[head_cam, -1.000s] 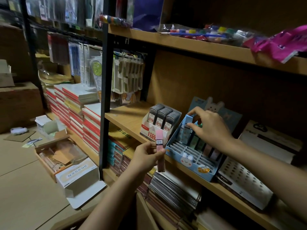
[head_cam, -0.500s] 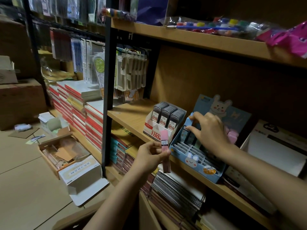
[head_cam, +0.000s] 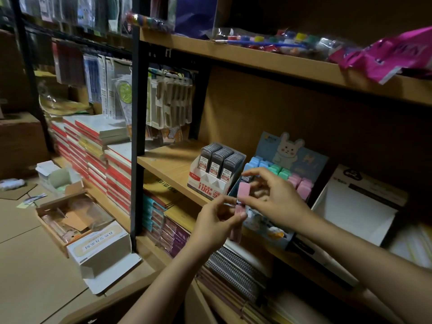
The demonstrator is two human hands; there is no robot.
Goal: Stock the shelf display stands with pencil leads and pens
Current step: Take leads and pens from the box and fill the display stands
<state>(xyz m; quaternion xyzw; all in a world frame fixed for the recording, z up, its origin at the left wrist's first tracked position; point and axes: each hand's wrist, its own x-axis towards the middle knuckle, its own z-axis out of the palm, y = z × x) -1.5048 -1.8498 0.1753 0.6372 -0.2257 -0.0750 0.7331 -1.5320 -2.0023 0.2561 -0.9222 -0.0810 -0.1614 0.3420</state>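
My left hand (head_cam: 216,222) holds a pink pencil-lead case (head_cam: 242,198) upright in front of the shelf edge. My right hand (head_cam: 278,199) has come beside it, thumb and fingers at the case's top. Behind both hands stands the blue bunny display stand (head_cam: 289,150) with blue, green and pink lead cases (head_cam: 301,183) in its back rows. Left of it sits a white display box (head_cam: 205,183) filled with grey lead cases (head_cam: 219,160).
A white empty display box (head_cam: 360,213) stands to the right on the same wooden shelf (head_cam: 168,164). Notebook stacks (head_cam: 93,150) fill the lower left shelves. Open cardboard boxes (head_cam: 77,218) lie on the floor. The upper shelf (head_cam: 268,59) holds paint pots and a pink bag.
My right hand has drawn back out of the blue bunny stand to the pink case in my left hand. The left hand has lifted the case slightly.
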